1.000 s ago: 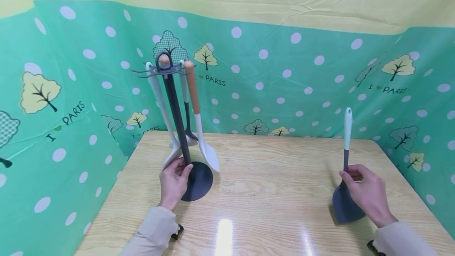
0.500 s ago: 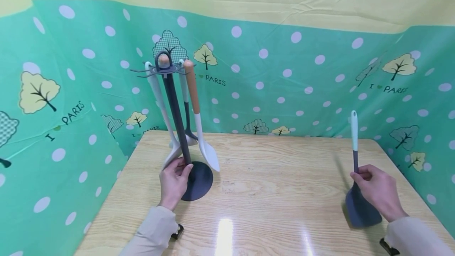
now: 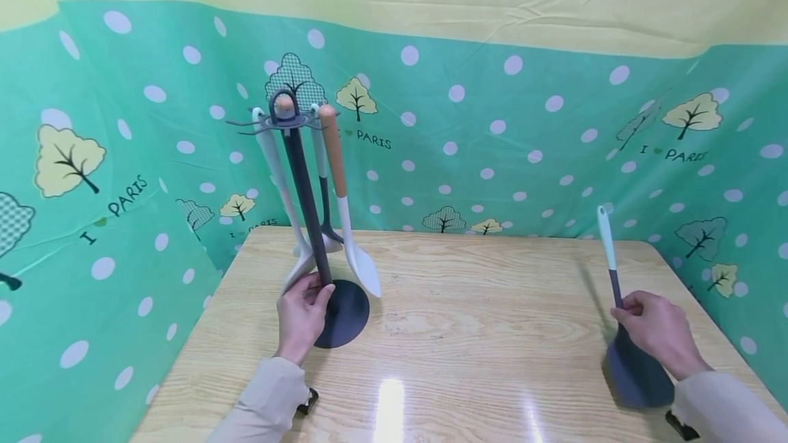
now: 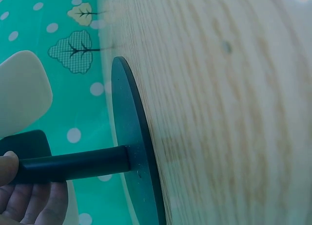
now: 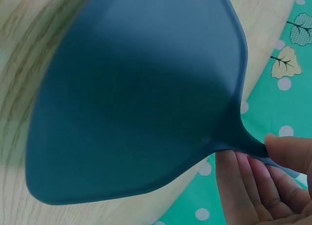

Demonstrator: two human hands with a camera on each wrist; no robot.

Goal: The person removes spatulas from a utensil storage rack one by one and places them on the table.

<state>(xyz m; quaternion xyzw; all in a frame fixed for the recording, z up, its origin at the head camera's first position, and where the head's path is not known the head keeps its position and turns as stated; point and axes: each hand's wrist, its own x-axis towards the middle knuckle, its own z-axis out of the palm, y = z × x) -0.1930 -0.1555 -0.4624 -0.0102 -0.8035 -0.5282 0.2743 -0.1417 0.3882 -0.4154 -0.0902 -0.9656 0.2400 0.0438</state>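
Note:
My left hand (image 3: 301, 316) grips the lower pole of a black utensil rack (image 3: 304, 204), just above its round base (image 4: 131, 137) on the table. From the rack's hooks hang a wooden-handled white turner (image 3: 338, 176), a pale utensil (image 3: 280, 176) and a mint-handled one (image 3: 323, 197) behind, its head partly hidden. On the right, my right hand (image 3: 661, 330) pinches the neck of a spatula (image 3: 637, 374) with a mint handle and wide dark blade. Its handle points up and away, tilted left. In the right wrist view the blade (image 5: 136, 103) faces the camera, thumb over the neck.
A light wood-grain table (image 3: 468, 313) lies between the hands. Behind and at both sides hangs a green dotted cloth (image 3: 523, 142) with printed trees. Glare spots show near the table's front.
My right hand has moved right and slightly closer with the spatula, whose handle now sits lower and leans left. My left hand and the rack have stayed put.

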